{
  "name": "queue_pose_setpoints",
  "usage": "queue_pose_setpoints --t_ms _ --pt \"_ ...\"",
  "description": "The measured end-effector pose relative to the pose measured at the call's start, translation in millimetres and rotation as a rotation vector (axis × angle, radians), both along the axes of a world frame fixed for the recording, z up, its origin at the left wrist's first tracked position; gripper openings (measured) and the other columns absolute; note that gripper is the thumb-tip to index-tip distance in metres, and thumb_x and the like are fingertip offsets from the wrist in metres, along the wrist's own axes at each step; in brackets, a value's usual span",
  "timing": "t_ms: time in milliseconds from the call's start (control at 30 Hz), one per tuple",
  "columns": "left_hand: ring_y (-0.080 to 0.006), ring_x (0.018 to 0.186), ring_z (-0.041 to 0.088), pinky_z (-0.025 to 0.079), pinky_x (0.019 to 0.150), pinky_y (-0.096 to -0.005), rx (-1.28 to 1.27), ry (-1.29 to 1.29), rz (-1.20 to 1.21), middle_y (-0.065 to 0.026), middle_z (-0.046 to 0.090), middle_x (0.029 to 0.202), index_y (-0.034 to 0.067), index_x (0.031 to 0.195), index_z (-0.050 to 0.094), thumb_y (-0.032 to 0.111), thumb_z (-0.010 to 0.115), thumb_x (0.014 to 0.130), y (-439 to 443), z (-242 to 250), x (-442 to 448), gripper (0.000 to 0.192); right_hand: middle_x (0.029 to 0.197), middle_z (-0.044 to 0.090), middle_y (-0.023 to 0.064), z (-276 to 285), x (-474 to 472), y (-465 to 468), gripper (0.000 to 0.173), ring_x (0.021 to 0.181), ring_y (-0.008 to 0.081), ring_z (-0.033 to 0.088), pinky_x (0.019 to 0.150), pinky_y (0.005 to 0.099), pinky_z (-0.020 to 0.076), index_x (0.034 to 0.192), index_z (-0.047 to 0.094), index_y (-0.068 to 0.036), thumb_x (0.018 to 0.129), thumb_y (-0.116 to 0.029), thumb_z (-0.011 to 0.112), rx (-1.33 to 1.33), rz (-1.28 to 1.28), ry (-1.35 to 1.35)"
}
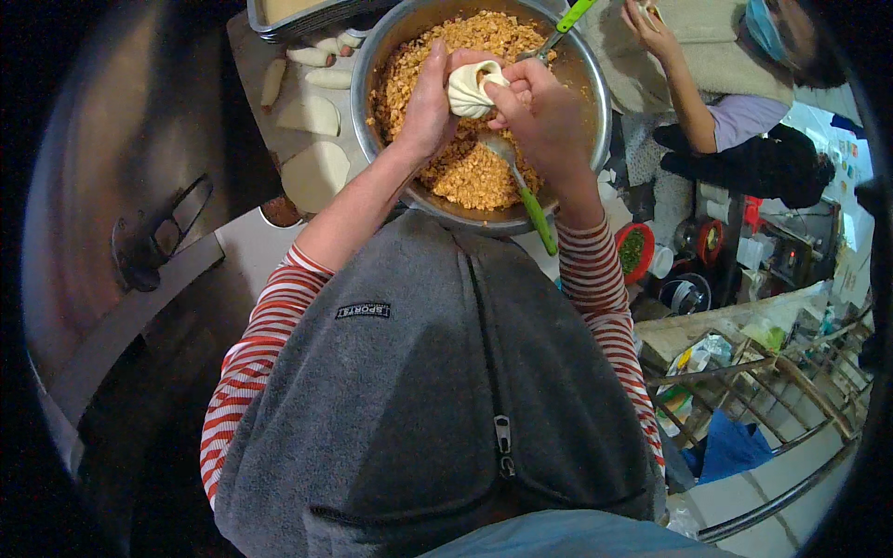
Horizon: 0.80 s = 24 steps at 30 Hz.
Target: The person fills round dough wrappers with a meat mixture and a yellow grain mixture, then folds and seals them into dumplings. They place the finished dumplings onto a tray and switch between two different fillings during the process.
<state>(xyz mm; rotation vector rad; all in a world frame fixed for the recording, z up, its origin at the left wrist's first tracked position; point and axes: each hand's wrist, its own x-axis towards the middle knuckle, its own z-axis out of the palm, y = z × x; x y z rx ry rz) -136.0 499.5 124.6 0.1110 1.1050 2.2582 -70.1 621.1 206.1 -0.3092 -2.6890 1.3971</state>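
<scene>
Above a large metal bowl (481,224) of crumbly orange-brown filling (474,183), my left hand (429,104) cups a pleated dough bun (469,94) whose top is partly open. The thumb and fingers of my right hand (541,111) pinch the bun's edge from the right. Below my hands, a spoon with a green handle (534,213) rests in the filling. A second green-handled utensil (573,15) leans over the bowl's upper right rim. Flat dough rounds (315,174) and dough pieces (329,78) lie on the worktop left of the bowl.
A stack of metal trays (300,24) stands at upper left. At upper right, a co-worker's hand (652,31) holds a piece of dough over a cloth-covered surface. Right of my sleeve are a red bowl of chopped greens (633,252) and a metal rack (753,370).
</scene>
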Motion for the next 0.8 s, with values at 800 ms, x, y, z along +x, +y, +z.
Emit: queue_pose_setpoints --t_ms 800 --pt "-0.0185 0.085 0.069 0.056 0.079 -0.0316 -0.03 -0.016 0.062 -0.0119 0.072 0.09 -0.002 0.1 0.07 0.061 0.012 0.103 -17 -10 -26 0.085 0.091 0.067 0.0181 -23 -21 -12 0.012 0.078 0.0389 0.066 0.064 0.044 0.0527 0.105 0.057 -0.006 0.095 -0.012 0.061 0.534 0.323 0.273"
